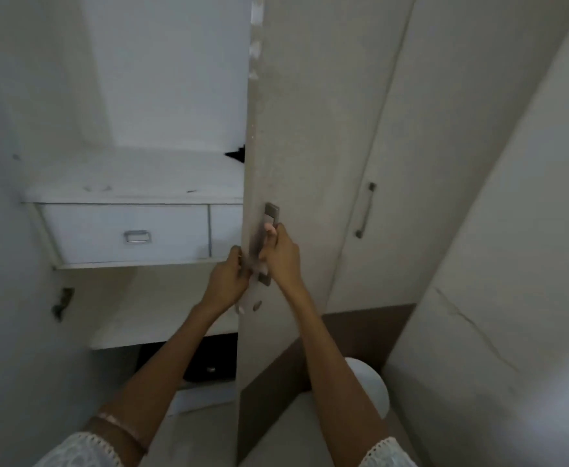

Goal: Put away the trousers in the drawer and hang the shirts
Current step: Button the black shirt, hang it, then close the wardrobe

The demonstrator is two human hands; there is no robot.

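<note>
Drawer (124, 230), shut, long axis level, sits inside beyond the open wardrobe door (293, 129), left of both grips. Right grip (281, 254) wraps the upright door handle (272, 212); left grip (229, 274), nearer the drawer, clasps the door's edge.

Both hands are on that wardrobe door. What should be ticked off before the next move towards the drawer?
1. Is the wardrobe door open enough to reach inside: ok.
2. Does the right hand have a grip on the door handle: ok, fingers curled round it.
3. Is the left hand firm on the door's edge: cannot tell, blurred.
4. Is the drawer open for the trousers: not ok, it is shut.
5. Are trousers and shirts within reach: cannot tell, none in view.
6. Is there a rail for hanging: cannot tell, none in view.
</note>
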